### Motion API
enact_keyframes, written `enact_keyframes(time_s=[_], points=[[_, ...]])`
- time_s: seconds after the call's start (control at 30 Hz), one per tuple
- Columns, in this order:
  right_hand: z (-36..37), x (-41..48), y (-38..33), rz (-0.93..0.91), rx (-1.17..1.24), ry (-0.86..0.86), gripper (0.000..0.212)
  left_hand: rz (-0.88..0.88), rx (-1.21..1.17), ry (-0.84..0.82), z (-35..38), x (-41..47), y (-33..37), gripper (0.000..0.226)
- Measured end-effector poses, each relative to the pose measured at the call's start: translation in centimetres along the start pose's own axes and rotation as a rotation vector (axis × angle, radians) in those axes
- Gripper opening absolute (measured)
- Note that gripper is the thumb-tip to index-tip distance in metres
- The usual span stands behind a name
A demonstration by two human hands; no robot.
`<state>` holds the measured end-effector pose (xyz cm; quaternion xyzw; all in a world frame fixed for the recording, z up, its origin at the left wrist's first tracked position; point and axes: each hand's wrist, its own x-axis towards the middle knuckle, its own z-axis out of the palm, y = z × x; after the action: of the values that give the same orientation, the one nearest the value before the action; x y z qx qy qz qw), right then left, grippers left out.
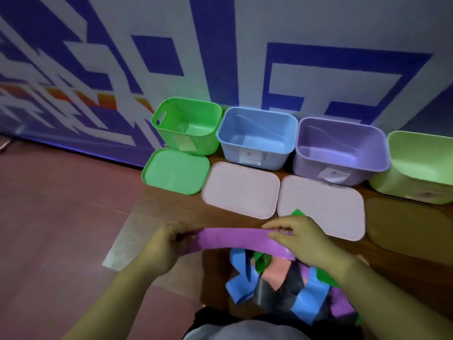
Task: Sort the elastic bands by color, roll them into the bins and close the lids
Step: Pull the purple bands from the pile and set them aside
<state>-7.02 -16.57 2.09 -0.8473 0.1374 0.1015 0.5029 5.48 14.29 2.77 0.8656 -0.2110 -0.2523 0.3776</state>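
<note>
Holding a purple band [235, 239] stretched flat and almost level above the near part of the tabletop [392, 266], spanned between two grips. Pinched at its left end by the left grip [161, 244], fingers curled round the strip; pinched at its right end by the right grip [301, 236], thumb and forefinger closed on the upper edge. Lying directly below that strip, near the tabletop's front edge: a loose pile of bands [282, 285] in blue, green, purple, dark grey and a pinkish tone, tangled and overlapping, partly hidden under the right wrist. Peeking out just beyond the right grip: a green band tip [297, 213], resting on a pale lid. Standing in a row along the back, against a wall [294, 33] patterned in blue and white: a green bin [186, 141], a blue bin [230, 153], a purple bin [308, 173] and a light green bin [416, 187], side by side, all uncovered, the last cut off by the right edge. Lying flat before them: a green lid [175, 170] in front of the green bin, a pale pink lid [241, 190] in front of the blue bin, a second pale lid [321, 200] in front of the purple bin, a brown lid [407, 224] in front of the light green bin. Showing left of the tabletop: a reddish floor [61, 204].
</note>
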Motion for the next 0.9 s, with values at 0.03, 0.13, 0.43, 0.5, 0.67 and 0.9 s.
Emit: enact_keyframes(time_s=[0.03, 0.13, 0.43, 0.5, 0.67, 0.9], points=[[1.4, 1.0, -0.5, 0.002, -0.003, -0.016, 0.024, -0.024, 0.024, 0.004, -0.8, -0.6, -1.3, 0.039], [5.6, 4.3, -1.9, 0.001, -0.041, -0.067, 0.018, -0.095, 0.138, 0.016, -3.1, -2.1, -5.4, 0.033], [14.3, 11.9, -4.8, 0.047, -0.178, -0.123, 0.025, -0.15, 0.307, 0.008, -8.1, -1.2, -13.9, 0.048], [15.0, 13.0, -5.0, 0.089, -0.198, -0.12, 0.025, -0.143, 0.343, -0.009, -8.7, 0.1, -14.7, 0.048], [15.6, 15.3, -4.7, 0.147, -0.26, -0.082, 0.026, -0.139, 0.461, -0.041, -8.8, 4.2, -16.6, 0.043], [14.1, 15.0, -3.4, 0.12, -0.501, -0.019, 0.043, -0.11, 0.684, -0.014, -7.3, 7.0, -16.9, 0.05]])
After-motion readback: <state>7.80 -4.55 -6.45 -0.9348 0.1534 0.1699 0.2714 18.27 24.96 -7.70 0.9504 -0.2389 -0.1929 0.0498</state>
